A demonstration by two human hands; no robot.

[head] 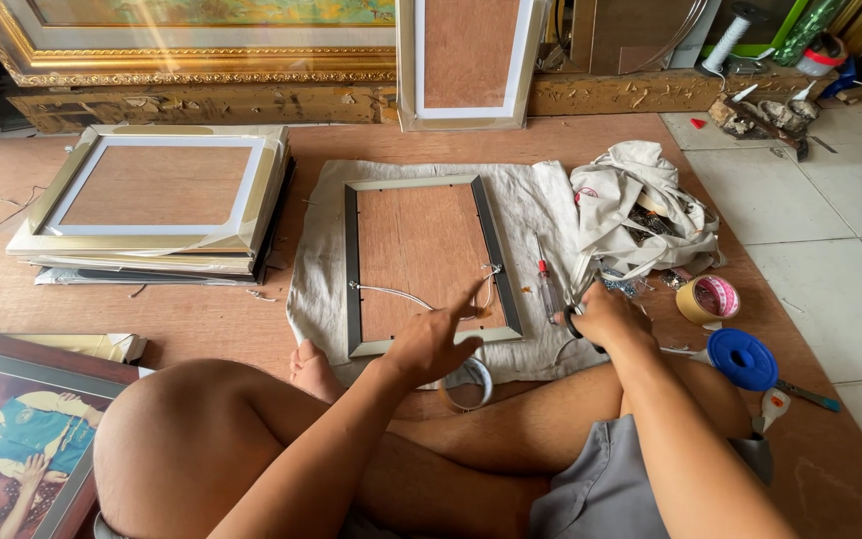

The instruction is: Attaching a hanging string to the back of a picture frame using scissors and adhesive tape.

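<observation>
Brown board flooring (202, 319) carries everything, with pale tiles (810, 220) to the right; a person sits cross-legged on it. Left hand (438, 339) is spread wide, fingers (466, 302) pressing on the lower right of the picture frame (421, 262), close to the white cord (401, 295) strung across its brown backing; right hand (606, 317) is closed round a small dark tool (575, 323) — what kind I cannot tell — just off the frame's right edge. That frame lies face down on a grey cloth (536, 210); a screwdriver (545, 279) rests on the cloth between frame and right hand. Beyond lie a crumpled cloth bag (641, 200), a roll of tape (707, 298) and a blue spool (742, 358); a stack of frames (152, 205) sits well apart on the left — another frame (466, 62) leans against the back wall.
</observation>
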